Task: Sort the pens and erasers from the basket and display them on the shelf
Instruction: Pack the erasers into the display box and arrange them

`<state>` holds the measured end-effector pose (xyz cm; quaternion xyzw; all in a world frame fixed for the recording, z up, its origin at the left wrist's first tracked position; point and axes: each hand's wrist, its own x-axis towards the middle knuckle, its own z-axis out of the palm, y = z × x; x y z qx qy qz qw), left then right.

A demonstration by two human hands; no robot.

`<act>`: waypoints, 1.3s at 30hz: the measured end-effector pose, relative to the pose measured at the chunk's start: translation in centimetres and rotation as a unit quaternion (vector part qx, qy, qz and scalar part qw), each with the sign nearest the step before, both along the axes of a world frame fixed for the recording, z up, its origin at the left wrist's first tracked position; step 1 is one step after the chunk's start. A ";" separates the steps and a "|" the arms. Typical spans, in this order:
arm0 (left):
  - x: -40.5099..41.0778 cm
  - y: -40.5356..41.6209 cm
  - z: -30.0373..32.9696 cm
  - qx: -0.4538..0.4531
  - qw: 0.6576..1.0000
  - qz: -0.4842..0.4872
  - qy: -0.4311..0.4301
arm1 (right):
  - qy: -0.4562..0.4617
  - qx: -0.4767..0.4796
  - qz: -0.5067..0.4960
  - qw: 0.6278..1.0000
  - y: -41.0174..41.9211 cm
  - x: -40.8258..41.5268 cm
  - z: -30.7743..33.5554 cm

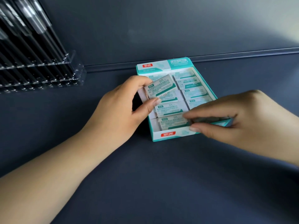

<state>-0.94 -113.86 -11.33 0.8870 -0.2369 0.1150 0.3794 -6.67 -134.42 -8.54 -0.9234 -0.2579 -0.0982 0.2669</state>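
Far to the left of your left hand [123,107], a clear acrylic rack [40,73] leans back against the wall, filled with black pens [24,46]. Under both hands runs the dark blue-grey shelf [145,183], matte and flat, meeting an equally dark back panel [145,26] along a raised strip beyond your fingers. Your left hand pinches one wrapped eraser [159,87] between thumb and fingertips, tilted up over the left column of the teal-and-white eraser box [168,135]. The box lies open on the shelf between your hands, with more erasers [192,92] flat in two columns. Your right hand [239,120] curls at the box's near right corner — fingers over the rim, thumb against the outside — though motion blur hides whether it grips an eraser too.
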 end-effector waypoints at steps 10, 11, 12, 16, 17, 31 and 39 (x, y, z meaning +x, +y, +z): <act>-1.3 -1.2 0.6 -0.005 0.989 -0.075 -0.124 | 0.056 0.123 -0.015 0.991 -0.1 1.4 0.8; -1.4 -1.2 0.6 0.000 0.990 -0.075 -0.121 | 0.055 0.119 -0.020 0.991 0.0 1.4 0.8; -1.4 -1.3 0.7 0.002 0.991 -0.078 -0.110 | 0.057 0.116 -0.023 0.991 -0.1 1.4 0.9; -1.8 -1.0 0.7 -0.012 0.994 -0.109 0.004 | 0.080 0.080 -0.038 0.993 -1.4 1.5 2.1; -1.9 -0.9 0.6 -0.004 0.992 -0.125 0.014 | 0.084 0.076 -0.036 0.993 -1.9 1.5 2.3; -0.6 0.5 -0.3 0.186 0.932 -0.239 -0.196 | 0.221 0.070 -0.033 0.972 -3.8 1.6 1.8; -0.6 0.6 -0.2 0.194 0.930 -0.227 -0.215 | 0.220 0.064 -0.024 0.973 -3.3 1.3 1.6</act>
